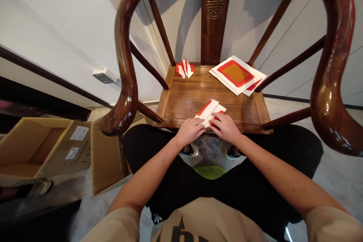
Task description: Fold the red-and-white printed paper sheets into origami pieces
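A folded sheet of red and white paper [208, 109] lies aslant near the front edge of the wooden chair seat [195, 89]. My left hand [190, 131] is at the paper's near left edge, fingers bent and closed on it. From the right, my right hand [225, 126] grips the same paper, its fingers curled over the folded layers. Both thumbs are mostly hidden. A folded red and white paper piece [185, 69] with raised pleats sits at the seat's back left. Several flat sheets [236, 73], white with red and orange printing, are stacked at the back right.
The chair's curved armrests rise at left [126, 60] and right [330, 68], with slanted spindles. Open cardboard boxes [66, 151] stand on the floor at left. A wall socket [104, 76] is beyond the left armrest. Something green [210, 172] shows below the seat. Another person's shoe [42, 187] is at lower left.
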`<state>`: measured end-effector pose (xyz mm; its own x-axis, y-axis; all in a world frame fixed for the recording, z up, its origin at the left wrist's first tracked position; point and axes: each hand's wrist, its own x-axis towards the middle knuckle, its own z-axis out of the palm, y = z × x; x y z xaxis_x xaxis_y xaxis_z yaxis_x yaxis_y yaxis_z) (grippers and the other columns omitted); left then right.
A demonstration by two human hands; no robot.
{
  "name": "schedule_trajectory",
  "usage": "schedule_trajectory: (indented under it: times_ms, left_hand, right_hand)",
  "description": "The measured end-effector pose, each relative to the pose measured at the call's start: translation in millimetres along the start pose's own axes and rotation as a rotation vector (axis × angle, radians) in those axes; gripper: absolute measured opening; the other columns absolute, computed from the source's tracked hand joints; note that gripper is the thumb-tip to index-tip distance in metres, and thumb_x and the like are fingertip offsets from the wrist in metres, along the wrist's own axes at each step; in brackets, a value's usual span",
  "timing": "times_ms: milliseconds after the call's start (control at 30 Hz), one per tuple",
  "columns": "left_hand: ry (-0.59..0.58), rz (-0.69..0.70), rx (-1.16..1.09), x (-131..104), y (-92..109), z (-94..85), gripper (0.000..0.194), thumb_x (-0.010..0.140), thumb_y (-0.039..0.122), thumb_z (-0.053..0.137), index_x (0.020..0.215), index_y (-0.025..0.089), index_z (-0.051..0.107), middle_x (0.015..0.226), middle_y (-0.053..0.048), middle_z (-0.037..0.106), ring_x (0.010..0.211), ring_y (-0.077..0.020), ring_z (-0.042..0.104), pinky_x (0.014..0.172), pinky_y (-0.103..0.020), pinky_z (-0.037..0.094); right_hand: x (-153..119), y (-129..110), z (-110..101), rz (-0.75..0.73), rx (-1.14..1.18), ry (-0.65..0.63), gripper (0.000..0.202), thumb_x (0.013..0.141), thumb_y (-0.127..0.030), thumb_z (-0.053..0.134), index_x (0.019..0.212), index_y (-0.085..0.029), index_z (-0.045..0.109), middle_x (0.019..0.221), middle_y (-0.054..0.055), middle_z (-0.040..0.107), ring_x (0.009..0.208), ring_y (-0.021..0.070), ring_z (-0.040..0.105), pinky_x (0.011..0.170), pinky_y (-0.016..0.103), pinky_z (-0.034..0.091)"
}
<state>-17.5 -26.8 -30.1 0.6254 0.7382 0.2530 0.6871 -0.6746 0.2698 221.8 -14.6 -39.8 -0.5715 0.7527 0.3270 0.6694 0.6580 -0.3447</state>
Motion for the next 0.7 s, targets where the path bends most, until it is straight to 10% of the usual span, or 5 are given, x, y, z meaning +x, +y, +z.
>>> schedule_trajectory:
  times_ms: [700]
  left_hand:
    - [0.256, -0.274, -0.268, 10, -1, 18.2, 0.015, 0.092, 0.03, 0.063, 0.097, 0.023, 0.074, 0.103, -0.006, 0.075, 0.099, -0.0217, 0.066, 0.09, -0.042, 0.051]
  right_hand:
    - [7, -5, 2, 0.141, 0.039, 0.046, 0.015, 0.093, -0.032, 0.058, 0.092, -0.022, 0.07, 0.121, 0.01, 0.064, 0.107, 0.0243, 0.061, 0.091, 0.042, 0.047]
